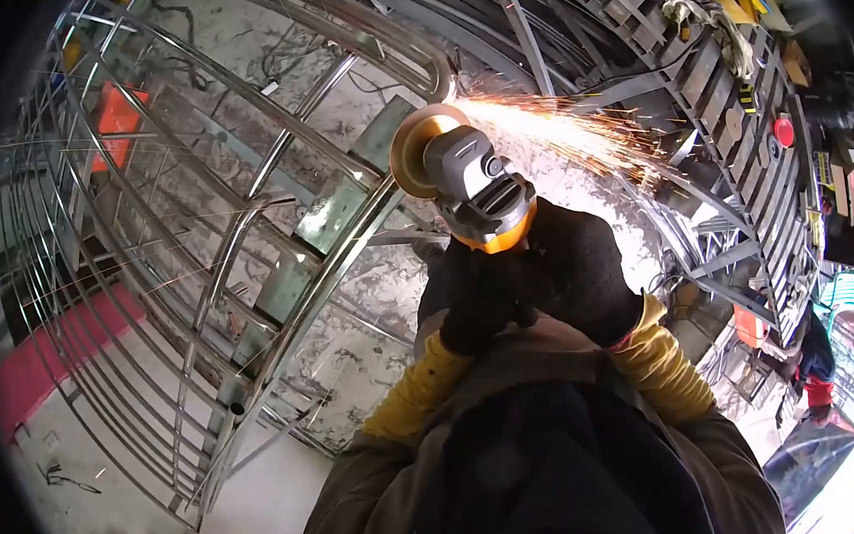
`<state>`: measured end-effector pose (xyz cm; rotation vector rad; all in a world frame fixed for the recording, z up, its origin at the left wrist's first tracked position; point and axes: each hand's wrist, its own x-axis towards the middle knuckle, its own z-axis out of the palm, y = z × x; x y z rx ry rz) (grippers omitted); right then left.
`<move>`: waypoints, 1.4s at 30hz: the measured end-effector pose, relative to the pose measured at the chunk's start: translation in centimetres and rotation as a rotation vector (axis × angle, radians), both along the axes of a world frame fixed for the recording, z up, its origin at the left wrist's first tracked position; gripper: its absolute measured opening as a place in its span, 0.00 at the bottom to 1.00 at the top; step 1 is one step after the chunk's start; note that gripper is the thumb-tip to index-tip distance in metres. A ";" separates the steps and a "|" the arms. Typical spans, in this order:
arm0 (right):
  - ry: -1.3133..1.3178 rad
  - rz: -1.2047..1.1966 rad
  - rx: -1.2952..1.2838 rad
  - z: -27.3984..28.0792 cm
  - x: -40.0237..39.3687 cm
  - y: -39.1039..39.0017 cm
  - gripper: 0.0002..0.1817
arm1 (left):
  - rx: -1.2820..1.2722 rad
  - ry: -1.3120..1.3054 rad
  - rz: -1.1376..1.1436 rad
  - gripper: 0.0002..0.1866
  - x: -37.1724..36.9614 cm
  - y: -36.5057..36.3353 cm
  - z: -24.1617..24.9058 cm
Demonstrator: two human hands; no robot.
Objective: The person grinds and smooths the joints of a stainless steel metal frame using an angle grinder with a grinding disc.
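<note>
An angle grinder [480,177] with a grey head and an orange-yellow body is held out in front of my chest. My left hand [472,299], in a dark glove, is wrapped round its body from the left. My right hand [588,269], gloved the same way, grips it from the right. The round disc [418,147] meets the bent end of a shiny metal tube frame [358,222]. Bright sparks [567,130] stream off to the right from that contact. The gloves hide the rear of the grinder.
Curved metal bars [80,324] fan out on the left, above a red panel [63,361]. An orange object [118,126] lies behind them. A slatted metal rack [738,142] with tools stands at right. Another person's red cuff [818,392] shows at far right, near a green chair [847,292].
</note>
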<state>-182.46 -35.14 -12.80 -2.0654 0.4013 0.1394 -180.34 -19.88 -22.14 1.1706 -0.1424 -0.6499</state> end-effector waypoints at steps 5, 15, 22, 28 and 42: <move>-0.039 -0.035 0.030 -0.8 -0.5 0.1 0.26 | 0.206 -0.249 -0.018 0.20 -0.5 -0.2 -3.0; 0.031 -0.020 0.045 0.5 0.1 0.0 0.26 | 0.112 -0.023 0.017 0.18 0.8 -0.3 0.6; 0.035 -0.010 0.013 0.6 0.1 0.3 0.27 | 0.058 -0.070 0.098 0.24 0.1 -0.7 -0.3; 0.037 -0.017 0.012 1.0 0.2 0.3 0.25 | 0.122 -0.126 -0.021 0.23 0.7 -0.3 0.5; -0.018 -0.005 -0.125 4.2 -0.3 1.6 0.28 | -0.240 0.601 0.068 0.26 -2.8 1.1 -2.7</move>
